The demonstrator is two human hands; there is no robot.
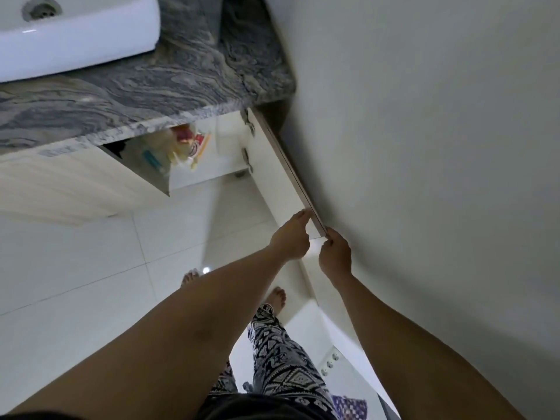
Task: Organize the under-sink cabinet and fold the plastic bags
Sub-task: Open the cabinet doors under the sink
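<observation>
A white sink (75,40) sits at the grey stone worktop's (151,95) left end. Under its front edge is the cabinet (209,165), with one door closed (75,183) and one cabinet door (281,183) swung open against the wall (424,116), showing two hinges (248,119). Inside is a blurred heap of yellowish and red bags (185,144); its print is unreadable. Both arms stretch forward. The left hand (291,234) lies against the open door's free edge, and I cannot tell whether its fingers curl round it. The right hand (335,256) pinches that door's lower outer corner.
</observation>
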